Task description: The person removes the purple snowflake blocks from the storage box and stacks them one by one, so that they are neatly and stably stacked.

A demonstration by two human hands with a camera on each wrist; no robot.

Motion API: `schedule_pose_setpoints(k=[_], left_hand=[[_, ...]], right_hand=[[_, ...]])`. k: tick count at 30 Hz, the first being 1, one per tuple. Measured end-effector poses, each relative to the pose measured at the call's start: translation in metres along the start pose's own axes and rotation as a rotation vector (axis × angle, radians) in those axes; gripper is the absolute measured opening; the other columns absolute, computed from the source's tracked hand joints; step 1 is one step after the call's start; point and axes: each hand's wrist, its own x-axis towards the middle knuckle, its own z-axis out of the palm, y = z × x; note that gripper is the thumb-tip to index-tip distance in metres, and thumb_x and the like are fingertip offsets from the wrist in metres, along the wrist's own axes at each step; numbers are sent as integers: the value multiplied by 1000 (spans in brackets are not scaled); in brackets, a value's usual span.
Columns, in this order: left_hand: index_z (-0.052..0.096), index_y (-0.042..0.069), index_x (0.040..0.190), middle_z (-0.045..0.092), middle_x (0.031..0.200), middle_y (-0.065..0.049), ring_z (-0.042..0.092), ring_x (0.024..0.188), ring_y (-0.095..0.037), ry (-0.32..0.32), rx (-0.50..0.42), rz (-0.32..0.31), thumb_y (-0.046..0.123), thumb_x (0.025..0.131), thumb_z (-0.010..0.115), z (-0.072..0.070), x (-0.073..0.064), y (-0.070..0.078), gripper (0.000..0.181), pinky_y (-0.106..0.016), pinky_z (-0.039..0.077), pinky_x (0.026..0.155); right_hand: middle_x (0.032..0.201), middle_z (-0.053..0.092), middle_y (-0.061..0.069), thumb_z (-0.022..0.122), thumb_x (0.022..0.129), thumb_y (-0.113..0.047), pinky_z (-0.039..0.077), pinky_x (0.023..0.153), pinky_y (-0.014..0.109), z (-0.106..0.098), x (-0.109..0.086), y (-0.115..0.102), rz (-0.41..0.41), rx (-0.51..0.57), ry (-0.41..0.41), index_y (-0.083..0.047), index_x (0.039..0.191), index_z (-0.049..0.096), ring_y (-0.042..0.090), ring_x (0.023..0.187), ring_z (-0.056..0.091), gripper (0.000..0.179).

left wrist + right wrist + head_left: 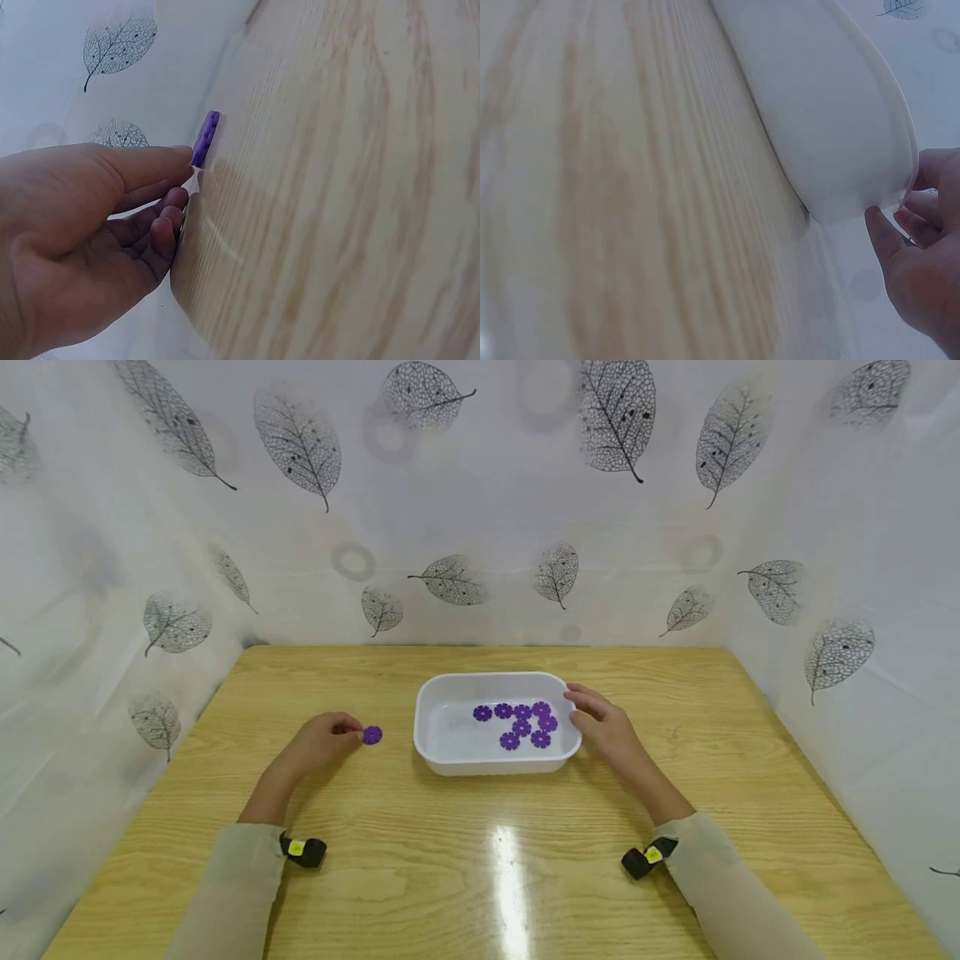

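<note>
Between thumb and fingertips, my left hand pinches a purple notched plastic disc, left of the white tub. The left wrist view shows this disc edge-on, close over the wood, with the other fingers curled below. The white rectangular tub stands at mid-table. Several matching purple discs lie flat inside it, mostly toward its right half. My right hand holds the tub's right end, thumb and fingers at the rim. In the right wrist view, one fingertip meets the outer wall.
The wooden table has a glossy light reflection near its front. A white curtain with grey leaf prints encloses the back and both sides. Dark wrist cameras sit at both sleeve cuffs.
</note>
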Motion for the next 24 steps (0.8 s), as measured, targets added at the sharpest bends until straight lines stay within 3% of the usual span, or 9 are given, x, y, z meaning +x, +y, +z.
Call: schedule_pose_setpoints(k=[13,24], left_hand=[[65,-1,121,66,110,-15,60,96,-24,6,12,8,19,102,58,0,3,0,28,-39,50,82],[65,1,122,66,109,-13,59,95,-24,3,-14,-29,26,101,61,0,5,3,33,-37,48,83]], right_hand=[[159,41,1,56,103,-21,33,119,46,1,-1,0,-12,1,17,-7,142,57,27,150,33,42],[159,41,-1,57,103,-22,33,119,45,2,1,0,4,19,16,-9,142,57,26,150,33,42]])
